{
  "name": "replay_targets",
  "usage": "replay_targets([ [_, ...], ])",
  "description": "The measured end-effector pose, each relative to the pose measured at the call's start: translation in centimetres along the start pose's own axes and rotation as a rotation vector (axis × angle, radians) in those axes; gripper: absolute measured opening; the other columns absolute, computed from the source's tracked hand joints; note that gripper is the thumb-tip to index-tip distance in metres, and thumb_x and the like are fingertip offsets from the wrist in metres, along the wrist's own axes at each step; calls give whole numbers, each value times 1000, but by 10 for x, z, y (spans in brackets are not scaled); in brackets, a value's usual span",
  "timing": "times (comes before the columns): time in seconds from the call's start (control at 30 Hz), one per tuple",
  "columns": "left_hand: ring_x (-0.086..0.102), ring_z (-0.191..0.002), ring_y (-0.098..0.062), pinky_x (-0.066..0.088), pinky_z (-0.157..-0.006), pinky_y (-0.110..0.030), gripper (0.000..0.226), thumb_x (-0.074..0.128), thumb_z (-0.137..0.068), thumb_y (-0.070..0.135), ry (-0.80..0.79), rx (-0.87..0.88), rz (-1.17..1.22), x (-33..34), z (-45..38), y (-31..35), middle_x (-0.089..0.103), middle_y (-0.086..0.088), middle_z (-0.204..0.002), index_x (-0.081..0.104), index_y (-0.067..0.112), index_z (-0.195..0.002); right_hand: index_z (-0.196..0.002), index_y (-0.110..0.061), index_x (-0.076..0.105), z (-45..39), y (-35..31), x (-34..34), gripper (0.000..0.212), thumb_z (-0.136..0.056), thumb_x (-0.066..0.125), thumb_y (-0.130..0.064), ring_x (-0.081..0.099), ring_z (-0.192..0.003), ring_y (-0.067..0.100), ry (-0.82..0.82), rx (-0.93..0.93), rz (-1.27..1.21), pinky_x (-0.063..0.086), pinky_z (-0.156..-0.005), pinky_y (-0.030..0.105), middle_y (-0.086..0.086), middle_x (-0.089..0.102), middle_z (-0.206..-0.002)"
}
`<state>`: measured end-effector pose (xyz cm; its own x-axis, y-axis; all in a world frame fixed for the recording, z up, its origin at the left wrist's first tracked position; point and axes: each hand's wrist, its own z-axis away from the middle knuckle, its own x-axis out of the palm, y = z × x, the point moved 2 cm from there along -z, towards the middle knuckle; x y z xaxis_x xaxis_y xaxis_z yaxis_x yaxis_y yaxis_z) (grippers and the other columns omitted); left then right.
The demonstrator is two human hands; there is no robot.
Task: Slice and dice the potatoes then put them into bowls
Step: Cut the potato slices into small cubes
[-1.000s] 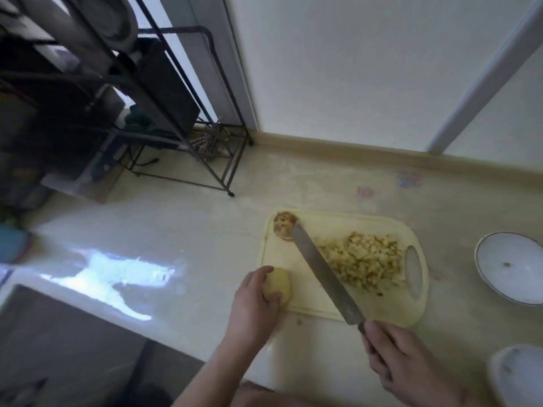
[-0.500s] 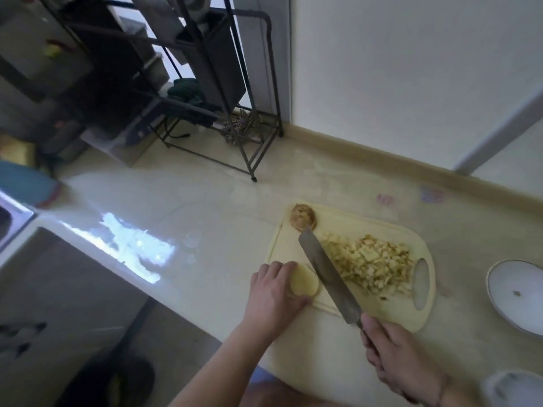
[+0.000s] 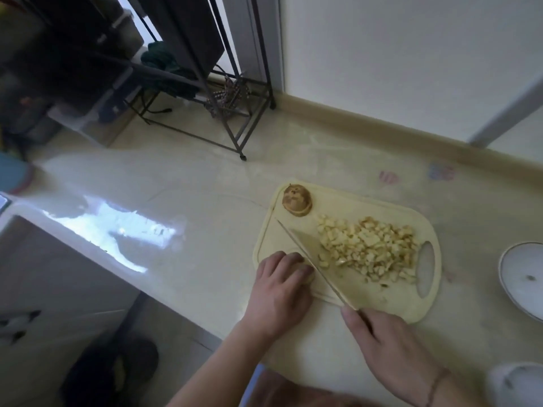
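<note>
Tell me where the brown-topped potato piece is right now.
In the head view, the brown-topped potato piece sits on the far left corner of the cutting board, just beyond the knife tip and left of the diced potato pile.

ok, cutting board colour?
Pale yellow cutting board, clearest in the head view.

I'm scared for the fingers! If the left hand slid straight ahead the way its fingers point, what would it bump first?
Probably the knife: its blade stands right past the left hand fingertips, which cover a potato piece. Depth is uncertain.
</note>
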<state>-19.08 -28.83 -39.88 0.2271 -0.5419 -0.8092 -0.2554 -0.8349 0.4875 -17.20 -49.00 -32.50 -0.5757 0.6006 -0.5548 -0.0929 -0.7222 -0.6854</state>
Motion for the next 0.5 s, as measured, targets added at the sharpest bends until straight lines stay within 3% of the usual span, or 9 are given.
replay_targets([
  [0.13,60,-109,-38,49,-93,-45,31,73,-74,8,-26,23,32,3,-5,-2,66,-11,-117,72,6,-106,-56,-16,40,0,1,-3,67,-79,22,-76,52,-55,6,-29,-11,18,40,-59,21,-14,55,-55],
  [0.3,59,-111,-36,50,-96,-42,25,71,-75,8,-36,5,73,-1,-7,-3,66,-10,-114,72,5,-99,-57,-16,44,1,9,-1,75,-78,19,-84,57,-61,4,3,-47,-32,42,-64,24,-6,59,-62],
  [0.4,59,-111,-33,49,-98,-39,24,74,-73,7,-26,-1,71,-2,-9,0,66,-9,-113,73,4,-97,-76,-10,60,1,20,4,91,-77,15,-89,64,-83,7,-12,-53,-21,49,-81,36,2,69,-80],
  [0.5,58,-111,-31,47,-100,-36,26,72,-74,8,-10,-4,65,-2,-10,1,67,-8,-112,73,4,-99,-88,-4,61,1,21,4,101,-75,11,-90,64,-93,12,-25,-31,-3,49,-87,41,9,69,-92],
])
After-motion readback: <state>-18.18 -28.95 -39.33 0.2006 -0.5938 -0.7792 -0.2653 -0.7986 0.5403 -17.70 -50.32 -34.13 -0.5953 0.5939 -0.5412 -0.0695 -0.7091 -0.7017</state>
